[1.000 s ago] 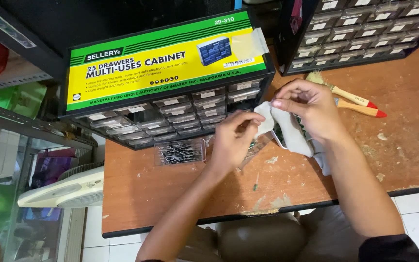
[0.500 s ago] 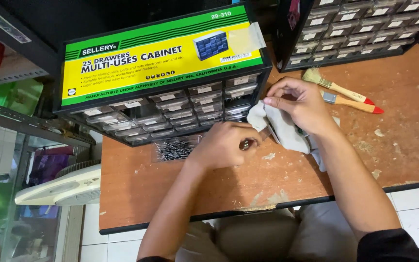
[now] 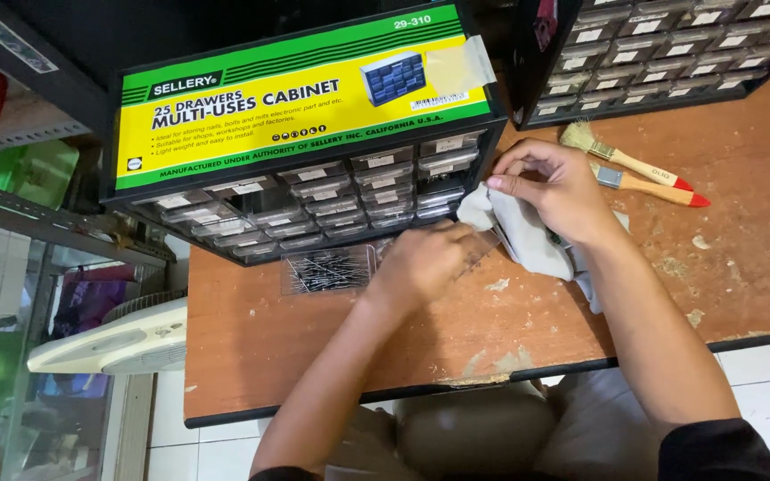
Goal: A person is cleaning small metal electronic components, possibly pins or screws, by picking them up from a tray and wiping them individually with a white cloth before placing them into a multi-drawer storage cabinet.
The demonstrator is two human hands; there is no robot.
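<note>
My right hand [image 3: 556, 189] grips a crumpled white cloth [image 3: 528, 239] just in front of a black cabinet of small clear drawers [image 3: 314, 191] with a yellow and green card on top. My left hand [image 3: 422, 260] lies back-up on the wooden table [image 3: 331, 356], fingers curled around a small clear plastic drawer whose edge [image 3: 485, 246] shows against the cloth. To the left of that hand a clear drawer full of thin dark nails [image 3: 327, 270] rests on the table, touching the cabinet's front.
Two paint brushes with red-tipped wooden handles [image 3: 634, 174] lie to the right of my right hand. A second drawer cabinet [image 3: 661, 62] stands at the back right. A white fan [image 3: 109, 343] and a glass shelf unit are left of the table's edge.
My left hand has turned back-up and dropped closer to the table beside the nail drawer. The right hand and cloth have shifted slightly toward the cabinet and now press against the left hand.
</note>
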